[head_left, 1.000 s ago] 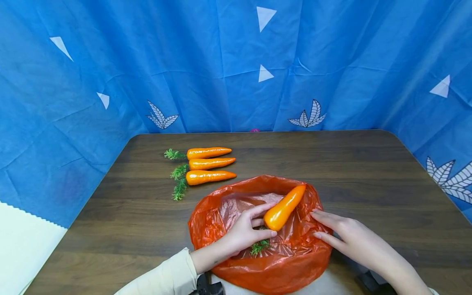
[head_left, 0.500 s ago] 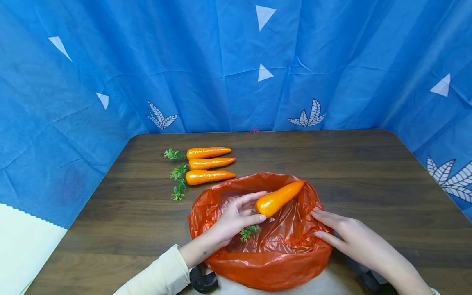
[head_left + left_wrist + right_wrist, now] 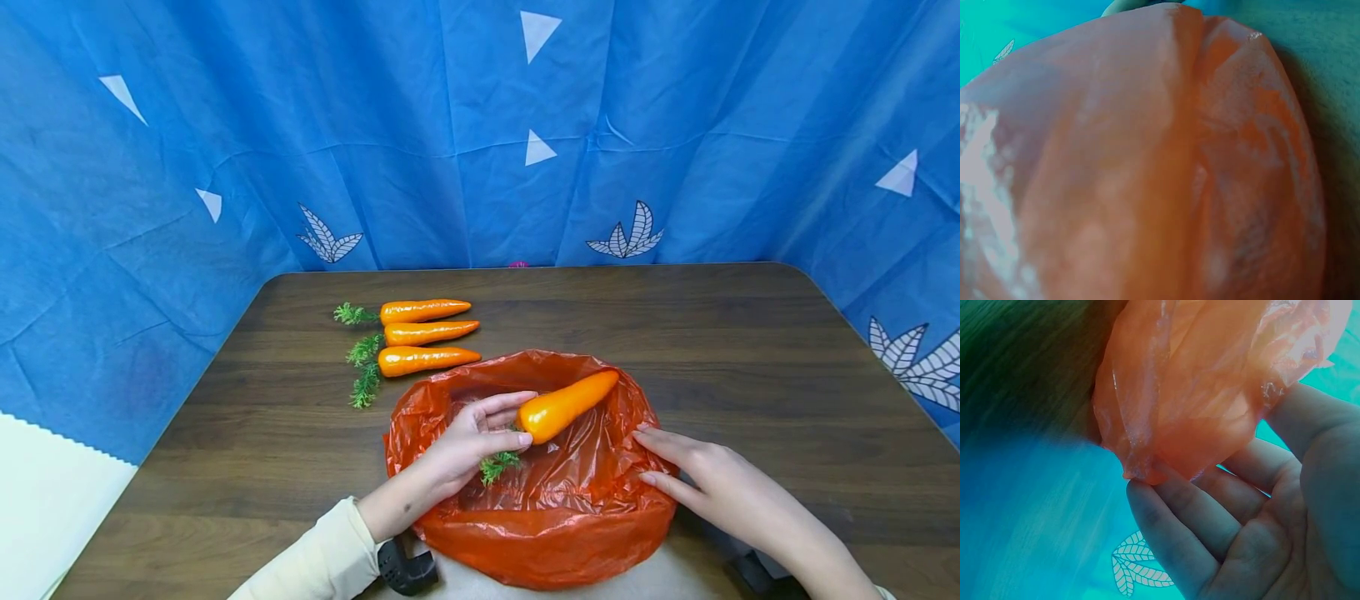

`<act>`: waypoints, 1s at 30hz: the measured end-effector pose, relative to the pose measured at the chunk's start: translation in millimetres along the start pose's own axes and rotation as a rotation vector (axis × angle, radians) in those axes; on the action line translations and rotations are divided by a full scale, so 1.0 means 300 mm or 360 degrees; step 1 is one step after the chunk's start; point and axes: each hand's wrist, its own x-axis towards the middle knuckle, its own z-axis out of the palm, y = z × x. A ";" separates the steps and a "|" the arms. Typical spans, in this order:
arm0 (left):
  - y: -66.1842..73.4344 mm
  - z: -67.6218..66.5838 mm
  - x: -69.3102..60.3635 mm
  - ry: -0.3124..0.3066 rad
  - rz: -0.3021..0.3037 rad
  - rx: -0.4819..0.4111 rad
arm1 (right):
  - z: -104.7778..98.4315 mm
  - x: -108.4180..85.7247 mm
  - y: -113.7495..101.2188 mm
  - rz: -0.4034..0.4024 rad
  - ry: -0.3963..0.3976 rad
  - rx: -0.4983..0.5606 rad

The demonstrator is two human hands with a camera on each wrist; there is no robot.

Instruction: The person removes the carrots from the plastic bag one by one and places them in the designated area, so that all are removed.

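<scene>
A carrot [image 3: 567,406] with green leaves [image 3: 497,467] slants over the mouth of a red plastic bag [image 3: 551,550]. My left hand [image 3: 468,446] holds this carrot near its thick, leafy end, thumb in front and fingers behind. Its tip points up and right towards the bag's far rim. My right hand [image 3: 716,479] holds the bag's right rim, thumb and forefinger lying over the edge. In the right wrist view, the right hand [image 3: 1241,531] reaches around the translucent bag [image 3: 1191,394], which partly hides its fingertips. The bag [image 3: 1147,156] fills most of the left wrist view, hiding the left hand's grasp.
Three more carrots lie in a row behind the bag to the left: a far one [image 3: 423,311], a middle one [image 3: 429,332] and a near one [image 3: 427,360]. The wooden table [image 3: 750,350] meets a blue curtain [image 3: 480,125] at its back edge.
My left hand has drawn the carrot slightly left and tilted it flatter, its leaves shifting left over the bag's mouth. The right hand keeps its place on the rim. The row of carrots is unmoved.
</scene>
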 end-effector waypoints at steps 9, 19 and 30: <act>0.029 -0.018 -0.016 -0.0044 0.0033 -0.0103 | 0.003 0.001 0.003 -0.0012 0.0005 -0.0017; 0.109 -0.045 -0.046 0.0041 0.0185 0.0017 | 0.004 -0.003 0.003 -0.0020 0.0023 -0.0005; 0.187 -0.085 -0.066 0.0135 0.0294 -0.0009 | 0.005 0.000 0.004 -0.0026 0.0013 -0.0005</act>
